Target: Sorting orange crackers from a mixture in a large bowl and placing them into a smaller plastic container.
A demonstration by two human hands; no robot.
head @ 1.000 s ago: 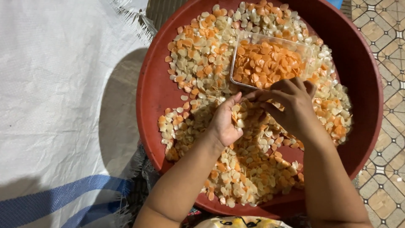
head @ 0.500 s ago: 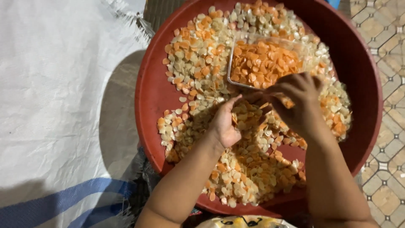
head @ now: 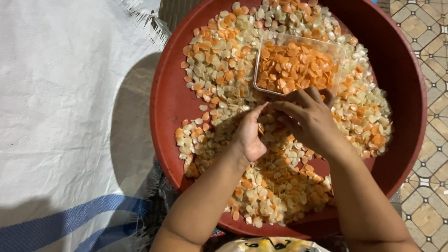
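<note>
Both hands work the mixed chips (head: 219, 70) in the red basin (head: 401, 70). Left hand (head: 249, 133) pinched on chips at centre; right hand (head: 310, 119) curled, contents not discernible. Clear tub (head: 298, 65) at 12 o'clock nearly full of orange chips. Many orange pieces remain unsorted, mostly toward 6 o'clock.

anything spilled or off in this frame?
Nothing stands out. The mixed orange and cream chips all lie inside the red basin; the clear container sits upright among them, holding only orange ones. Left hand and right hand work beside it.
</note>
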